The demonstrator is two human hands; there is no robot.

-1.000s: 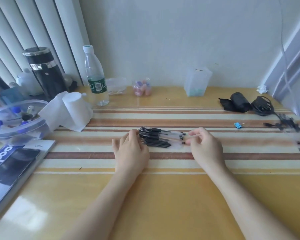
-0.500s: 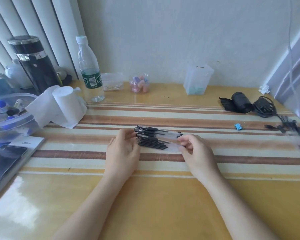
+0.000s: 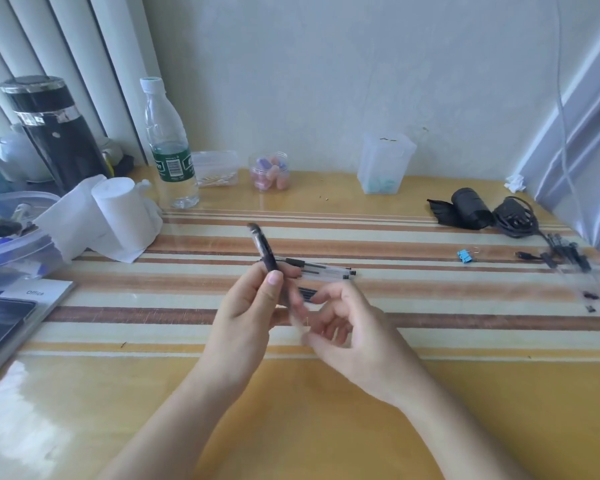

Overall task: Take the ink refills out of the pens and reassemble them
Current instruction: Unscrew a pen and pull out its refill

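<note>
Pen (image 3: 262, 245) up off the worktop (image 3: 326, 410), pinched in the left grip (image 3: 246, 306), long axis slanting toward the far edge, lower end just beside the blurred right grip (image 3: 347, 330), holding or not, can't tell

Your two bare forearms reach in from the bottom edge and meet mid-frame. Your left hand (image 3: 245, 306) is lifted, its thumb and fingers pinching a pen (image 3: 262, 245). Your right hand (image 3: 347, 330) is just beside it, fingers curled and motion-blurred, so its grip is unclear.
</note>
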